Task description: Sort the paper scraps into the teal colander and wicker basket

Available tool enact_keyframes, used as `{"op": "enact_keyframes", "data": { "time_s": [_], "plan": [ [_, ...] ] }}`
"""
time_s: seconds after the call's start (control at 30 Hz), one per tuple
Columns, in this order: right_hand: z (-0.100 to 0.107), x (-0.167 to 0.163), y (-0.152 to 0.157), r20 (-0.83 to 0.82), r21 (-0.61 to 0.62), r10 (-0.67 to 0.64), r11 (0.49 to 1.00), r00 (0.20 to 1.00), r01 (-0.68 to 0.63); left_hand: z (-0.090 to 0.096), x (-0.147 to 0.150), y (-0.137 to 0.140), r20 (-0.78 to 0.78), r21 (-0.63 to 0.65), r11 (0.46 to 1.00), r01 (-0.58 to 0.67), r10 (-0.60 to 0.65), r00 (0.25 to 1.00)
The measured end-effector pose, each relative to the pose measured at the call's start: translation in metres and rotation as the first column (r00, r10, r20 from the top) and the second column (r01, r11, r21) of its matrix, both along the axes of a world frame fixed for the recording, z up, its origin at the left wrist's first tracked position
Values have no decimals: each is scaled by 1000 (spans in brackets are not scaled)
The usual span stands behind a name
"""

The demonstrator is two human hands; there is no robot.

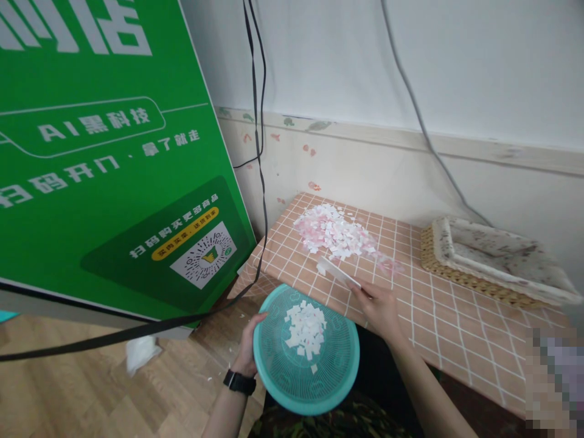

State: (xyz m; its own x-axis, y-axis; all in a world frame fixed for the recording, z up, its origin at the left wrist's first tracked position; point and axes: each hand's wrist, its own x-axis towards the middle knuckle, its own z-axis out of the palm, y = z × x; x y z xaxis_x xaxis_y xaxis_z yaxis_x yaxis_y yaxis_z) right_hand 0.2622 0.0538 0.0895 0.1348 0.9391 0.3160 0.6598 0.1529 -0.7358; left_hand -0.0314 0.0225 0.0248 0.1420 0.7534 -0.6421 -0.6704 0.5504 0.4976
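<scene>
My left hand grips the left rim of a round teal plastic strainer basket, tilted towards me below the table edge. Inside it lies a heap of small white paper pieces. My right hand is closed on a flat white strip, perhaps a scraper or card. The strip's far end touches a few paper pieces on the tabletop, near its front edge. Behind it spreads a larger pile of white and pink paper scraps. The fingers of my left hand are partly hidden behind the basket.
The table has a brown checked cloth. A lined wicker basket stands at its right, by the wall. A green cabinet is on the left, with a black strap hanging across. A white bag lies on the floor.
</scene>
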Motion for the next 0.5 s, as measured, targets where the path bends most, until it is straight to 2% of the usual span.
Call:
{"op": "enact_keyframes", "data": {
  "time_s": [0.13, 0.27, 0.33, 0.5],
  "plan": [
    [0, 4, 0, -31, -7, -11, 1000, 999, 11, -2, 0, 2, 17, 9, 1000, 10, -10, 1000],
    [3, 5, -3, -12, -23, 113, 993, 994, -113, -2, 1, 4, 30, 12, 1000, 22, -22, 999],
    [5, 5, -4, 1, -33, 130, 991, 992, -130, -2, 1, 4, 8, 19, 1000, 6, -7, 1000],
    [8, 4, 5, -10, -19, -45, 999, 999, 45, -6, 0, 3, -12, 20, 1000, -17, 18, 1000]
  ]
}}
